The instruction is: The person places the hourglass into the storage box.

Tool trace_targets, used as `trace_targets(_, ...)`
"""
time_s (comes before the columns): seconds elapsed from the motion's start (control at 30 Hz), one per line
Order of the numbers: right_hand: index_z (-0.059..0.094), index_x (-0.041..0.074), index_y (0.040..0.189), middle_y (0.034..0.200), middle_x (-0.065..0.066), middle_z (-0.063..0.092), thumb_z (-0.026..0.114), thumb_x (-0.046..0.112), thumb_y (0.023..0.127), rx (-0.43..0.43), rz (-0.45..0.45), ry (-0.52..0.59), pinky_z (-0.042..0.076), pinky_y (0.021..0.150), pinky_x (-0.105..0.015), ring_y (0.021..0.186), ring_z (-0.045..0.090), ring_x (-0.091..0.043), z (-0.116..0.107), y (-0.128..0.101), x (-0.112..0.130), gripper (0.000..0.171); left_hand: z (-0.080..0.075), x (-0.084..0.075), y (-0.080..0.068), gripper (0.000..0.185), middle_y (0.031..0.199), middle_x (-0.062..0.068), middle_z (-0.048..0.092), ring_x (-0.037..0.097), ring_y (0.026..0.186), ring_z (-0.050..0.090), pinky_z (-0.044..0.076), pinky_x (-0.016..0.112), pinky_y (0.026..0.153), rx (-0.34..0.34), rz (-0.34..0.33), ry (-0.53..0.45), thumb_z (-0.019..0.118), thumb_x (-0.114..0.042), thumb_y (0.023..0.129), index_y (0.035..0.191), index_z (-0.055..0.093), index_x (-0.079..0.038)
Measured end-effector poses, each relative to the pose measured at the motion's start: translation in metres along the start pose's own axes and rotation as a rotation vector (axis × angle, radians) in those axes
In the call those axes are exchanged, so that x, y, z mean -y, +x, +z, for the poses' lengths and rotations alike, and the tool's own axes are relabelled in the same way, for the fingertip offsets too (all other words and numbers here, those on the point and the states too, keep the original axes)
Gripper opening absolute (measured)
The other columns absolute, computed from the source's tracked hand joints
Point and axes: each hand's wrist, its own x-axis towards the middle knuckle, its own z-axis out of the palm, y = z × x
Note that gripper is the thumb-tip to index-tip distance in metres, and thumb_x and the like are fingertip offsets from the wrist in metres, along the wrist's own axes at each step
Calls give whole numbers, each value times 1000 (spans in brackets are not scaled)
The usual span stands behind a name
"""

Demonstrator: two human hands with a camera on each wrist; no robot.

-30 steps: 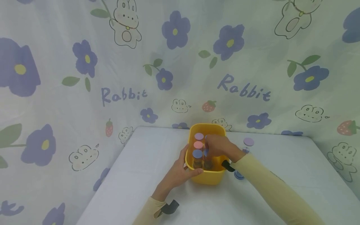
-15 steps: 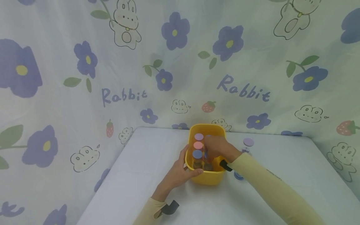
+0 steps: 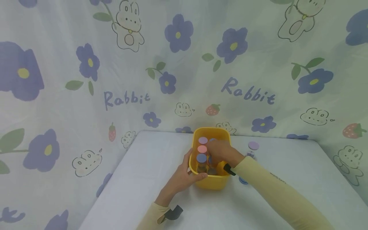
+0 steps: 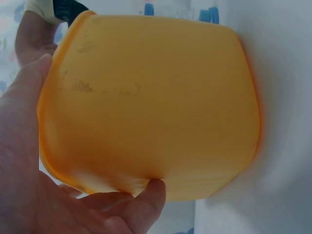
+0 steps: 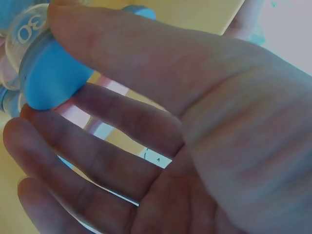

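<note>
My left hand grips the near left corner of a yellow plastic bin, thumb over the rim and fingers against the side wall. Inside the bin my right hand reaches down from the right. In the right wrist view its thumb and fingers pinch a small clear jar with a blue lid, and a printed "30" shows on the jar. Along the bin's left side stand jars with a purple lid, a pink lid and a blue lid. The right fingertips are hidden in the head view.
To the right of the bin, a purple-lidded jar stands on the white table. A blue round piece shows nearer, partly behind the right sleeve. A flower-and-rabbit printed curtain hangs behind the table.
My right hand has sunk slightly deeper into the bin and shifted a little left. The left hand and the bin hold their place.
</note>
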Motion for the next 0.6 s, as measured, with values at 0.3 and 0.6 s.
trace_targets(0.3, 70, 18, 113, 95, 3, 68, 89, 21, 81, -4, 41, 70, 58, 83, -36, 87, 59, -20, -8, -13, -1, 37, 0, 2, 0, 110, 170, -6, 30, 24, 154, 40, 41, 56, 122, -2, -15, -1, 77, -64, 83, 165, 8, -36)
trace_targets(0.6, 73, 9, 112, 100, -3, 72, 85, 23, 85, -260, -36, 275, 63, 81, -35, 85, 63, -20, -23, -50, -35, 32, 0, 3, 2, 111, 172, -2, 27, 26, 155, 37, 40, 58, 122, 3, -11, -1, 77, -65, 83, 165, 7, -35)
